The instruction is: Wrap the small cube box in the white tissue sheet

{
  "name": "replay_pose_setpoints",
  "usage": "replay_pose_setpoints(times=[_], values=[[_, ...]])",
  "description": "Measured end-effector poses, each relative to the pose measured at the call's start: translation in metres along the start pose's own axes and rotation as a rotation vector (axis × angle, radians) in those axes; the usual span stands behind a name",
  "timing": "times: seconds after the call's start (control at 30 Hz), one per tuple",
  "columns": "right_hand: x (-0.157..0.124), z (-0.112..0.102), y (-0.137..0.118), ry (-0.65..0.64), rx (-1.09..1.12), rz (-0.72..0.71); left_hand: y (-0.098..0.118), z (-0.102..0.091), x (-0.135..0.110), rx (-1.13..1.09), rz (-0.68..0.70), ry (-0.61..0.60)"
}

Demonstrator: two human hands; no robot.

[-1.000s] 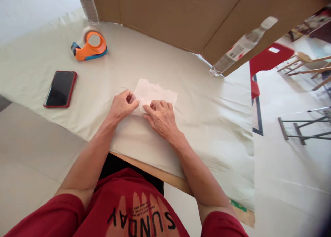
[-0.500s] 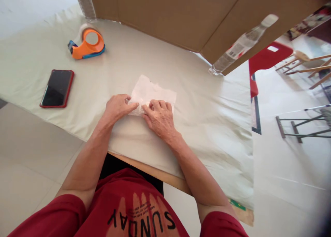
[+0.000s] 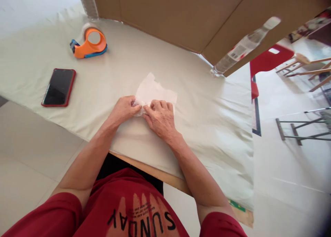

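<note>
A thin white tissue sheet [image 3: 155,90] lies on the pale cloth-covered table [image 3: 201,102] in front of me. My left hand [image 3: 124,109] pinches the sheet's near-left edge with curled fingers. My right hand [image 3: 160,118] rests on the near edge beside it, fingers bent and pressing the sheet down. The two hands touch at the fingertips. The sheet's far-left corner lifts a little off the cloth.
A black phone in a red case [image 3: 59,87] lies at the left. An orange tape dispenser [image 3: 90,44] sits behind it. A large cardboard box [image 3: 196,16] stands at the back with plastic bottles [image 3: 240,49] at its corners. A red chair [image 3: 266,63] stands right.
My left hand has closed in on the right hand, gathering the tissue's near-left edge. The sheet's far-left corner has risen. The right hand stays in place.
</note>
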State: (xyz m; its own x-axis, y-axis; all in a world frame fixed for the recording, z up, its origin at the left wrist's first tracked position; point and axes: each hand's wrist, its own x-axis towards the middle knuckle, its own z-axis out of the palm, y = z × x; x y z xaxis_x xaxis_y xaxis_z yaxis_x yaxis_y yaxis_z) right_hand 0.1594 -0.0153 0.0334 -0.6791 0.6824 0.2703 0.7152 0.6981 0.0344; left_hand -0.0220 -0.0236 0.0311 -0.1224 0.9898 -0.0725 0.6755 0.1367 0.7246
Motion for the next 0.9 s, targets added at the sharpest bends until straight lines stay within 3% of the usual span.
replay_pose_setpoints(times=[0.2,0.53,0.77,0.9], values=[[0.0,-0.002,-0.001,-0.003,0.018,0.014,0.009,0.006,-0.002,0.162,-0.03,0.152],[0.002,-0.005,-0.002,-0.018,0.045,0.019,0.016,0.007,-0.002,0.027,0.007,0.16],[0.002,-0.004,0.003,0.02,0.169,0.049,0.037,-0.002,-0.004,-0.146,-0.027,-0.004],[0.003,-0.013,0.013,-0.046,0.296,0.065,0.043,-0.009,-0.008,-0.124,0.056,-0.135]])
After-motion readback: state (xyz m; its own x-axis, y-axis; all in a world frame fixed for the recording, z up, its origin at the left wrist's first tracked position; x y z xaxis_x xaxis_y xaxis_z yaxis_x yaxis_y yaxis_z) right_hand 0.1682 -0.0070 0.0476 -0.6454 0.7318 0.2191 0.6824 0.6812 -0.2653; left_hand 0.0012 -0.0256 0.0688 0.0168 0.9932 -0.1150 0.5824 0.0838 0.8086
